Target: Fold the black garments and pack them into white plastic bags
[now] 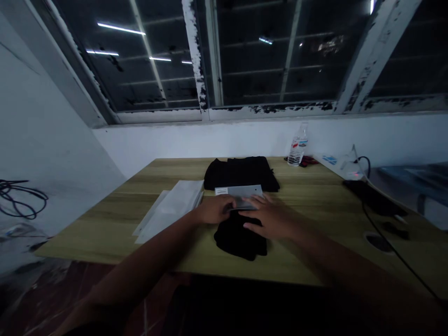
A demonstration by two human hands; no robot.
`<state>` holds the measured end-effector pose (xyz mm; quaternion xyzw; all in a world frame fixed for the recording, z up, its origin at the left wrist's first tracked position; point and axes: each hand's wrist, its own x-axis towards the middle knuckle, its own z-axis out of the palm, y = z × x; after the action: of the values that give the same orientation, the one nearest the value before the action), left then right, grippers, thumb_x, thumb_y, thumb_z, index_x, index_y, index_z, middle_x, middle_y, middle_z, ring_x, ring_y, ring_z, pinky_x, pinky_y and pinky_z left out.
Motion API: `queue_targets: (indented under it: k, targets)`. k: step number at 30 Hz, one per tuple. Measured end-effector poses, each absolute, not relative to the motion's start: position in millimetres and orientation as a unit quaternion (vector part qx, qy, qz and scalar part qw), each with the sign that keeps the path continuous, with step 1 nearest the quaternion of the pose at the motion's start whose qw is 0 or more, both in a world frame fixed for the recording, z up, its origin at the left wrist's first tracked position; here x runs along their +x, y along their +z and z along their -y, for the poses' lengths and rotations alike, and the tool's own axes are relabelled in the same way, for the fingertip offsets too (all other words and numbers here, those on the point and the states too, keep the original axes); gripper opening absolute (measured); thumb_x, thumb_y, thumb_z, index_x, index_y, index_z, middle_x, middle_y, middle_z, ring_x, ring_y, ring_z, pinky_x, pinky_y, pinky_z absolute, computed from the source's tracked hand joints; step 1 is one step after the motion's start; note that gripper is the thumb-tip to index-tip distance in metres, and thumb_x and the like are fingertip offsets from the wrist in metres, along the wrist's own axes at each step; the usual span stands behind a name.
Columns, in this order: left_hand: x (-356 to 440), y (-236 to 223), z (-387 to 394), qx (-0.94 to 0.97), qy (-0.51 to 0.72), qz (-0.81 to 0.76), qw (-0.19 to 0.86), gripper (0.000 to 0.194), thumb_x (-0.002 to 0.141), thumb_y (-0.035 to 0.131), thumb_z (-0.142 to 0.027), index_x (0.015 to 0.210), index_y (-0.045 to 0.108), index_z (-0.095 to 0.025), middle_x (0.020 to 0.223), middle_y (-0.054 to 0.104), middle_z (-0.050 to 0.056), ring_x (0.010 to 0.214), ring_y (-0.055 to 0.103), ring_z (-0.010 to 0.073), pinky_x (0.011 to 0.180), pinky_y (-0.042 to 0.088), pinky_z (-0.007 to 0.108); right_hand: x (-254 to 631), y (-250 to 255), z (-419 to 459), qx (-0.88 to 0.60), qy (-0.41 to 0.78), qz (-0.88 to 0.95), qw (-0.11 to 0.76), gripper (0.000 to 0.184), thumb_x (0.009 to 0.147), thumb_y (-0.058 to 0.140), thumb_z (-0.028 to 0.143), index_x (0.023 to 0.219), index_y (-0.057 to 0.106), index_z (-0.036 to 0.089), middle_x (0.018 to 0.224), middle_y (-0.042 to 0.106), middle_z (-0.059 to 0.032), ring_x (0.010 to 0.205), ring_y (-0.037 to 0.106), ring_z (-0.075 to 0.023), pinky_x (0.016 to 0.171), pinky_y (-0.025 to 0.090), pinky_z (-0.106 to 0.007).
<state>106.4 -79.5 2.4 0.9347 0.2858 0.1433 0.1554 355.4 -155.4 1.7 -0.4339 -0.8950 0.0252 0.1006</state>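
Note:
My left hand (214, 209) is closed at the near edge of a whitish plastic bag (240, 190) with a small printed label, thumb and fingers curled on it. My right hand (272, 217) lies with its fingers spread, partly over the bag and partly over a folded black cloth item (241, 239) just in front of it. Whether the cloth is partly inside the bag I cannot tell, as the hands cover the bag's near edge. Behind the bag, touching or nearly so, is a larger pile of black cloth (240, 172).
A stack of whitish plastic bags (171, 207) lies left on the wooden table (115, 228). At the back right stands a clear water bottle (297, 147). Farther right are a cable (388, 240), a black flat object (374, 198) and a round table hole (378, 242). Windows rise behind.

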Motion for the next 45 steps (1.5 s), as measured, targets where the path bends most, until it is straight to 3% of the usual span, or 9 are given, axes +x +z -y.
queue_targets:
  k: [6, 11, 16, 19, 22, 31, 36, 39, 45]
  targets:
    - [99, 8, 81, 0.948, 0.134, -0.252, 0.143, 0.042, 0.07, 0.056, -0.003, 0.108, 0.063, -0.021, 0.109, 0.065, 0.006, 0.103, 0.061, 0.0229, 0.091, 0.049, 0.034, 369, 3, 157, -0.456, -0.005, 0.884, 0.104, 0.045, 0.097, 0.06, 0.054, 0.13, 0.074, 0.026, 0.162, 0.045, -0.0132, 0.152, 0.032, -0.0413, 0.123, 0.017, -0.069]
    - [98, 18, 87, 0.952, 0.131, -0.141, 0.24, 0.006, 0.093, 0.061, -0.024, 0.094, 0.064, -0.019, 0.094, 0.066, 0.007, 0.086, 0.063, 0.0184, 0.081, 0.051, 0.031, 369, 5, 155, -0.433, 0.021, 0.899, 0.061, 0.046, 0.098, 0.062, 0.05, 0.138, 0.068, 0.031, 0.166, 0.038, -0.0101, 0.154, 0.029, -0.0419, 0.121, 0.022, -0.069]
    - [99, 10, 82, 0.942, 0.19, -0.159, 0.226, 0.036, 0.108, 0.039, -0.04, 0.124, 0.064, -0.019, 0.127, 0.067, 0.014, 0.123, 0.06, 0.0235, 0.109, 0.047, 0.04, 368, 26, 161, -0.369, 0.022, 0.916, 0.159, 0.032, 0.102, 0.057, 0.036, 0.128, 0.074, 0.031, 0.153, 0.057, -0.0069, 0.142, 0.049, -0.0301, 0.119, 0.037, -0.052]
    - [99, -5, 74, 0.948, 0.156, -0.158, 0.23, 0.048, 0.11, 0.033, -0.044, 0.146, 0.053, -0.021, 0.15, 0.056, 0.014, 0.146, 0.046, 0.0248, 0.123, 0.035, 0.046, 365, 27, 174, -0.335, 0.127, 0.929, 0.098, 0.063, 0.091, 0.066, 0.061, 0.145, 0.062, 0.029, 0.153, 0.057, -0.0096, 0.134, 0.058, -0.03, 0.11, 0.047, -0.044]
    - [98, -17, 69, 0.954, 0.113, -0.153, 0.232, 0.056, 0.11, 0.027, -0.047, 0.156, 0.044, -0.02, 0.162, 0.045, 0.014, 0.156, 0.032, 0.0259, 0.129, 0.024, 0.05, 355, 19, 183, -0.309, 0.146, 0.94, 0.008, 0.104, 0.079, 0.075, 0.069, 0.162, 0.038, 0.019, 0.167, 0.034, -0.0199, 0.149, 0.039, -0.0388, 0.117, 0.04, -0.05]
    - [99, -15, 68, 0.941, 0.111, -0.157, 0.279, 0.061, 0.11, 0.023, -0.054, 0.156, 0.044, -0.021, 0.162, 0.045, 0.012, 0.156, 0.031, 0.0239, 0.13, 0.022, 0.047, 326, 4, 166, -0.323, 0.009, 0.945, 0.053, 0.063, 0.096, 0.066, 0.046, 0.151, 0.053, 0.017, 0.149, 0.058, -0.0185, 0.135, 0.054, -0.0353, 0.114, 0.04, -0.053]
    - [97, -15, 64, 0.935, 0.125, -0.175, 0.281, 0.066, 0.108, 0.021, -0.059, 0.155, 0.048, -0.022, 0.161, 0.046, 0.012, 0.154, 0.036, 0.0262, 0.13, 0.024, 0.047, 334, 25, 184, -0.249, -0.041, 0.967, 0.009, 0.032, 0.1, 0.061, 0.036, 0.129, 0.07, 0.025, 0.118, 0.072, -0.0088, 0.108, 0.064, -0.0278, 0.09, 0.051, -0.042]
    - [98, -15, 64, 0.936, 0.122, -0.177, 0.278, 0.061, 0.108, 0.023, -0.058, 0.154, 0.049, -0.027, 0.162, 0.046, 0.009, 0.155, 0.034, 0.0259, 0.13, 0.022, 0.048, 331, 26, 196, -0.266, -0.019, 0.964, -0.016, 0.039, 0.101, 0.057, 0.044, 0.134, 0.067, 0.025, 0.116, 0.072, -0.0093, 0.101, 0.065, -0.0267, 0.082, 0.052, -0.039]
    - [100, -11, 68, 0.931, 0.137, -0.177, 0.289, 0.063, 0.107, 0.023, -0.062, 0.151, 0.052, -0.028, 0.16, 0.049, 0.008, 0.154, 0.036, 0.0238, 0.13, 0.025, 0.046, 318, -2, 194, -0.355, 0.01, 0.933, 0.052, 0.065, 0.099, 0.051, 0.064, 0.145, 0.058, 0.02, 0.145, 0.058, -0.0179, 0.128, 0.054, -0.0366, 0.102, 0.047, -0.052]
